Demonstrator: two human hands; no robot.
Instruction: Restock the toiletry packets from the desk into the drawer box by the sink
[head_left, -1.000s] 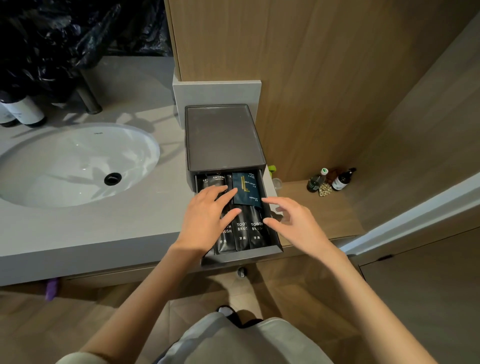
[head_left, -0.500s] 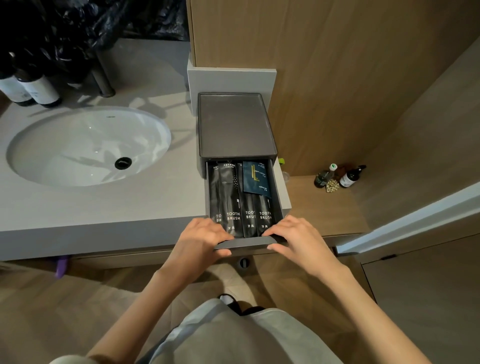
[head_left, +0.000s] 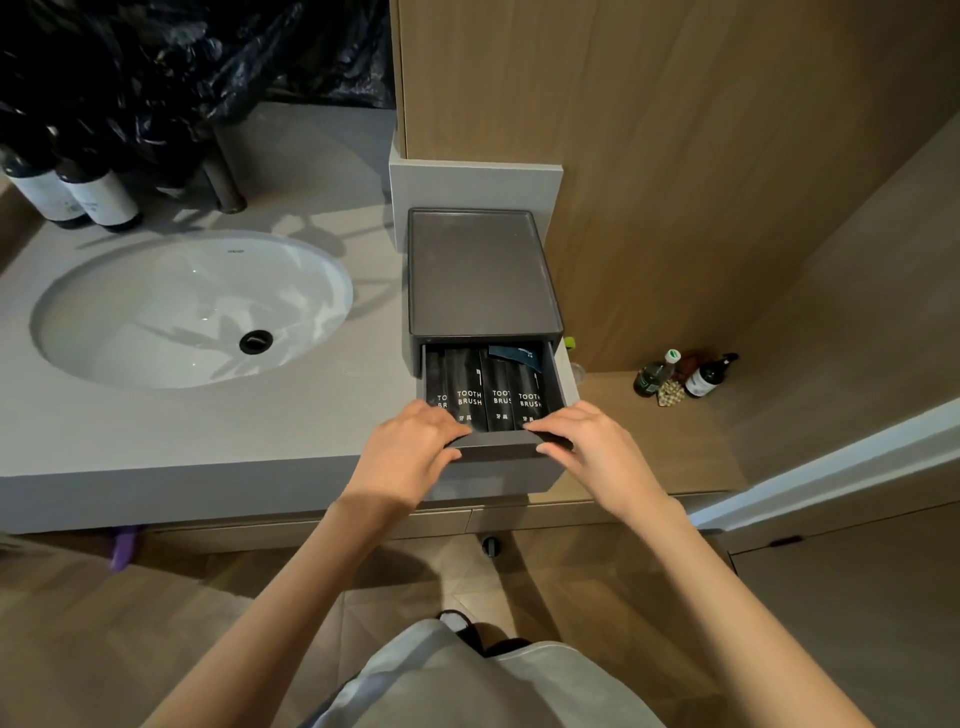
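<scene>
A grey bench (head_left: 156, 441) carries a white oval sink (head_left: 130, 332), with dark bottles (head_left: 98, 197) behind it and wood panelling (head_left: 675, 156) to the right. The drawer box (head_left: 478, 270) stands beside the sink, its drawer (head_left: 498, 447) part-open. Black toothbrush packets (head_left: 470, 397) lie side by side inside, with a blue packet (head_left: 514, 356) at the back. The left grip (head_left: 410, 452) and right grip (head_left: 587, 447) curl over the drawer's front edge — both clasp it.

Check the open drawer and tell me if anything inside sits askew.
One thing: the blue packet at the back right of the drawer lies tilted across the black toothbrush packets, which lie in a neat row. Nothing else stands out.
</scene>
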